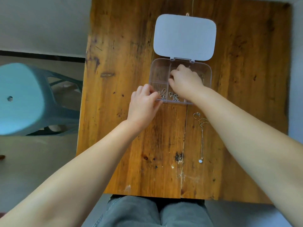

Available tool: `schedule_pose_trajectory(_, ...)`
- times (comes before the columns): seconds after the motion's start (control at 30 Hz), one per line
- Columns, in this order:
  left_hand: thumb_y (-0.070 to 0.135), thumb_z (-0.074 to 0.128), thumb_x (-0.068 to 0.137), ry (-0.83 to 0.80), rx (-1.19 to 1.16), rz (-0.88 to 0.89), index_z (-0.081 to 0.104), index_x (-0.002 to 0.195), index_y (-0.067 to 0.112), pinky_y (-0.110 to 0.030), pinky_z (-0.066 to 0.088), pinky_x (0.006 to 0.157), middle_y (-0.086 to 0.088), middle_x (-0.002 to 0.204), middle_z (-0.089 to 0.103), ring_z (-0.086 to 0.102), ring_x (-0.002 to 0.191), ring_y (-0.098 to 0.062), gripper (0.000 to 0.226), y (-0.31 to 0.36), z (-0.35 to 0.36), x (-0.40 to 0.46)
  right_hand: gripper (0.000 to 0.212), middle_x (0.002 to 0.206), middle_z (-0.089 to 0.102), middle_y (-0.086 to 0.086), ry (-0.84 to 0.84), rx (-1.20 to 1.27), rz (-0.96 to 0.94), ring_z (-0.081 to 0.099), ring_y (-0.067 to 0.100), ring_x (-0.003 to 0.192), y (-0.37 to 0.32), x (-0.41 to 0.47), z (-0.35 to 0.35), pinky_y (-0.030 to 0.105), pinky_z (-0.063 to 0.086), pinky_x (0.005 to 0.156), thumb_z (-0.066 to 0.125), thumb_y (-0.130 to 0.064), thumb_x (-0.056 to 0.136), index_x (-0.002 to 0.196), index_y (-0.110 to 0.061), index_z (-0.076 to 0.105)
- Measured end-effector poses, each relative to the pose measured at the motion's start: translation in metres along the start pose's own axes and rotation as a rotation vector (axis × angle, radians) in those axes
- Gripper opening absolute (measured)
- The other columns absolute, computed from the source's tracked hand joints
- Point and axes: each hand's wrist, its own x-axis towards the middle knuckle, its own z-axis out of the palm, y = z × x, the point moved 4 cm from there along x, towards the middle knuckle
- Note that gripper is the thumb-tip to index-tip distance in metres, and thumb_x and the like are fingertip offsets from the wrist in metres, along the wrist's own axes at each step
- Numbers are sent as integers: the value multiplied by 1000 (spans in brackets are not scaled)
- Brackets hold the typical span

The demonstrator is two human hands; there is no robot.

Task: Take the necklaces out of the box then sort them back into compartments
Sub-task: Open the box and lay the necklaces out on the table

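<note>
Under both hands sits the clear compartment box [180,81] on the wooden bench [124,46], white lid [185,36] swung open and lying flat beyond it. Box long axis runs left-right across the bench. Left hand [144,104] pinches the near-left corner rim of the box, fingers curled on the edge. Right hand [186,81] is down inside the middle of the box, fingers bent; cannot tell what, if anything, it grips, the fingertips are hidden. Just beside the left hand's fingertips, a bunched chain [162,94] lies in the near-left compartment; a second bunched chain [174,96] in the next compartment, below the right hand's wrist. Nearer than the right hand, outside the box, one necklace [202,136] lies stretched on the bench: long axis near-far, pendant end toward the person, clasp end looped near the box. Left of the left arm, off the bench, a teal plastic stool [21,99].
</note>
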Motion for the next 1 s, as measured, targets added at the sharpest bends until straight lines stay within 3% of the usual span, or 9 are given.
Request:
schedule_pose_trajectory(0.2,20,65,84,-8,-21,-12,65,90,11,-38,40,71,-11,93,55,49,88,-28,11,0,1,0,31,118,56,14,-38,67,-12,54,33,106,5,0,2,47,45,92,49,-30,95,117,-9,57)
schedule_pose_trajectory(0.3,19,64,85,-13,-22,-21,65,90,11,-38,40,72,-11,94,56,49,89,-28,10,0,2,0,28,121,52,15,-79,74,-33,52,32,108,7,-1,3,46,46,90,53,-23,93,117,-8,54)
schedule_pose_trajectory(0.43,19,64,85,-11,-12,-32,65,90,11,-39,40,72,-11,94,56,48,89,-29,10,1,2,-1,38,124,51,15,7,156,-42,53,32,109,13,-3,3,45,49,89,53,-15,92,129,-9,44)
schedule_pose_trajectory(0.57,17,65,84,-3,-1,-32,65,90,10,-37,37,71,-12,93,55,48,88,-30,9,1,2,-1,49,135,45,17,17,127,-28,52,33,115,18,3,2,42,48,86,49,-25,95,140,-10,37)
schedule_pose_trajectory(0.67,16,65,84,5,0,-28,65,90,9,-38,37,70,-13,93,56,49,88,-31,9,2,1,-1,39,127,51,17,81,177,5,56,34,106,18,10,-3,39,48,80,42,-25,98,130,-4,47)
schedule_pose_trajectory(0.8,16,65,84,12,3,-30,65,90,8,-35,34,70,-13,94,56,48,87,-30,10,3,1,-1,22,104,61,15,80,1,66,57,29,84,14,14,-2,35,43,63,53,-15,94,113,-3,57)
schedule_pose_trajectory(0.87,16,65,84,14,4,-30,65,90,9,-34,32,70,-12,94,56,48,87,-30,9,3,1,-2,11,88,59,12,33,-88,106,51,27,75,9,18,-3,33,38,60,55,-7,92,101,-4,61)
schedule_pose_trajectory(1.0,18,64,85,3,-1,-29,65,91,10,-33,31,72,-11,95,56,48,89,-29,10,2,1,0,8,75,49,7,-49,-110,128,48,27,71,6,23,-8,32,37,58,51,-3,91,86,-7,57)
